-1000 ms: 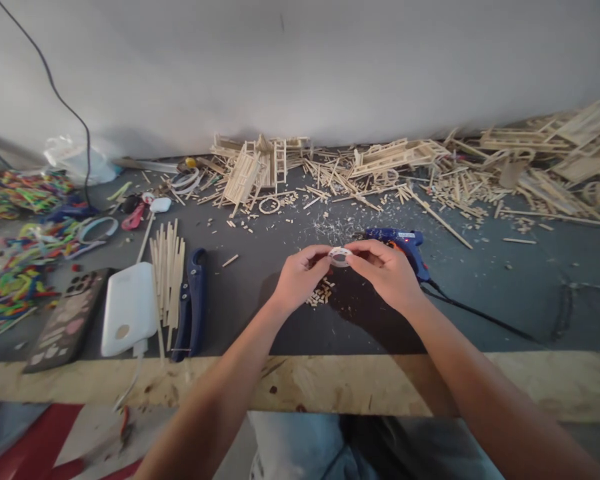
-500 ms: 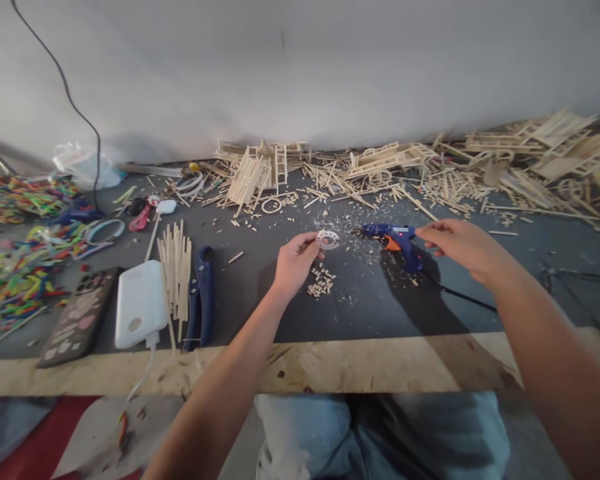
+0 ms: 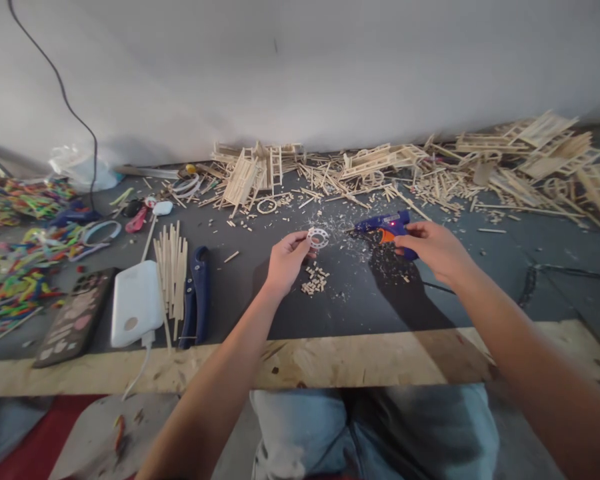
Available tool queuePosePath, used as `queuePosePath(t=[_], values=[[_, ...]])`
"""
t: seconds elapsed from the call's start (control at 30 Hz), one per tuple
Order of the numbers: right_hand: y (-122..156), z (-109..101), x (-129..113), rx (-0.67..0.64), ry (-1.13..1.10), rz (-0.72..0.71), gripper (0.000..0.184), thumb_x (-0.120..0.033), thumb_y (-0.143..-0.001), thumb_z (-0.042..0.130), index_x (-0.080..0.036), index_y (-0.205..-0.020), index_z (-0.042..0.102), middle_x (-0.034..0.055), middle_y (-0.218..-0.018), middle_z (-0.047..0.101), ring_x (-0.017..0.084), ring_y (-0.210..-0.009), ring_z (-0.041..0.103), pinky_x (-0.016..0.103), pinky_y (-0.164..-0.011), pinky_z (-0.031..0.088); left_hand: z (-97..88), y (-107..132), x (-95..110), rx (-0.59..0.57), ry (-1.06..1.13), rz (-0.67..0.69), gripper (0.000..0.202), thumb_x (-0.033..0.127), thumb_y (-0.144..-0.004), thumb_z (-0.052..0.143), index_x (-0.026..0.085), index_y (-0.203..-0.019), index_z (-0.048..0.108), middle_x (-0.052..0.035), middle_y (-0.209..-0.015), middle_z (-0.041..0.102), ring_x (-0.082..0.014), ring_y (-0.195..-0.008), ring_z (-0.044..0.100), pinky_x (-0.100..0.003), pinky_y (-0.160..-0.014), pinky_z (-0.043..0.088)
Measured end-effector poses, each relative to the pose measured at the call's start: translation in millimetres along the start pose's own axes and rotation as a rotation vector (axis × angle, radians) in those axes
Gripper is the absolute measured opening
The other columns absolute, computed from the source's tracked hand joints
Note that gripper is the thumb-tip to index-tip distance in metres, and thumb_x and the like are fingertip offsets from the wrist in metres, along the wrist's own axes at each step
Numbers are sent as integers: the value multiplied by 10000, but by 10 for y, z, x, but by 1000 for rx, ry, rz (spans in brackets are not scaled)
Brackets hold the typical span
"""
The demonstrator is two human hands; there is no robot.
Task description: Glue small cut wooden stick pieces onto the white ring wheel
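Between the thumb and fingers of my left hand is a small pale ring with holes around its band. My right hand is closed round the handle of a blue hot glue gun with an orange trigger. The gun's nozzle points left, towards the ring, with a gap between them. Below the ring lies a little heap of short cut wooden pieces. Pale shavings are scattered on the dark mat under the nozzle.
Wooden stick models and loose sticks line the wall. To the left are blue cutters, a bundle of sticks, a white power bank, a patterned phone and colourful twisted strips. A black cable lies at right.
My right hand has moved from behind the glue gun onto its handle and taken hold. The gun is now tilted, its rear raised. My left hand still holds the ring.
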State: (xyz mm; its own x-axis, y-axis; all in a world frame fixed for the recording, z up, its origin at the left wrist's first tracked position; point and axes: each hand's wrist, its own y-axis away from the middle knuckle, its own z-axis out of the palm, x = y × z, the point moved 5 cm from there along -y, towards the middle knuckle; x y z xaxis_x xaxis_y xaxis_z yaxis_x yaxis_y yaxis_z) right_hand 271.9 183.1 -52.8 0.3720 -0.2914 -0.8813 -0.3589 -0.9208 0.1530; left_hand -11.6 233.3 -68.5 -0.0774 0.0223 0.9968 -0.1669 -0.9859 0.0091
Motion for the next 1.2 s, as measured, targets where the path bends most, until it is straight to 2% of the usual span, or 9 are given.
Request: queuePosePath(t=[0.13, 0.3, 0.47, 0.63, 0.73, 0.8, 0.93, 1.1, 1.2], values=[[13, 68, -85, -36, -164, 88, 96, -231, -669, 651, -201, -743, 598, 12, -633, 604, 151, -580, 566, 272, -527, 425, 4, 7, 14, 10, -13, -24, 256, 368, -782, 637, 156, -920, 676, -45, -860, 698, -112, -665, 620, -280, -684, 535], [23, 210, -128, -206, -418, 234, 147, -213, -650, 668, -224, -699, 530, 3, -593, 526, 130, -510, 507, 222, -326, 224, 31, 17, 43, 5, -3, -46, 258, 367, -781, 637, 152, -919, 671, -45, -848, 696, -108, -654, 614, -279, -677, 535], [12, 409, -174, -401, -619, 298, 171, -231, -698, 668, -221, -683, 497, -16, -573, 448, 104, -490, 434, 223, -368, 352, 36, 5, 26, -1, 11, -69, 243, 333, -794, 614, 145, -937, 668, -56, -857, 700, -113, -666, 614, -274, -659, 536], [13, 531, -175, -437, -596, 232, 82, -254, -720, 620, -222, -752, 552, 6, -622, 532, 144, -546, 533, 270, -460, 470, 31, -5, 8, -22, 20, -86, 246, 331, -816, 604, 147, -963, 672, -57, -854, 701, -114, -671, 617, -273, -665, 537], [72, 591, -189, -425, -596, 179, 184, -228, -696, 636, -224, -879, 628, 52, -865, 672, 193, -748, 646, 303, -595, 536, 38, -1, 16, -25, 15, -93, 239, 314, -823, 596, 149, -976, 676, -58, -852, 702, -117, -678, 616, -264, -647, 534], [120, 637, -213, -429, -624, 143, 195, -205, -673, 664, -229, -865, 639, 48, -932, 688, 207, -810, 660, 299, -592, 529, 49, 5, 24, -38, -5, -95, 245, 320, -832, 589, 152, -988, 677, -60, -870, 704, -121, -682, 617, -261, -632, 533], [182, 718, -237, -452, -648, 122, 120, -220, -671, 690, -218, -778, 636, 32, -801, 676, 178, -677, 628, 276, -500, 483, 57, 18, 27, -70, -67, -112, 258, 355, -845, 582, 171, -996, 682, -60, -867, 705, -135, -681, 623, -257, -594, 523], [192, 731, -228, -446, -633, 79, 152, -263, -685, 727, -205, -801, 649, 55, -876, 670, 182, -722, 626, 278, -521, 486, 56, 23, 28, -89, -75, -112, 270, 360, -855, 573, 176, -1023, 678, -68, -912, 710, -138, -697, 627, -246, -572, 515], [212, 746, -214, -500, -632, 52, 137, -310, -743, 704, -211, -768, 613, 6, -722, 626, 140, -561, 567, 278, -476, 459, 55, 22, 24, -91, -74, -108, 267, 358, -856, 573, 178, -1018, 685, -65, -886, 710, -137, -689, 626, -245, -571, 517]])
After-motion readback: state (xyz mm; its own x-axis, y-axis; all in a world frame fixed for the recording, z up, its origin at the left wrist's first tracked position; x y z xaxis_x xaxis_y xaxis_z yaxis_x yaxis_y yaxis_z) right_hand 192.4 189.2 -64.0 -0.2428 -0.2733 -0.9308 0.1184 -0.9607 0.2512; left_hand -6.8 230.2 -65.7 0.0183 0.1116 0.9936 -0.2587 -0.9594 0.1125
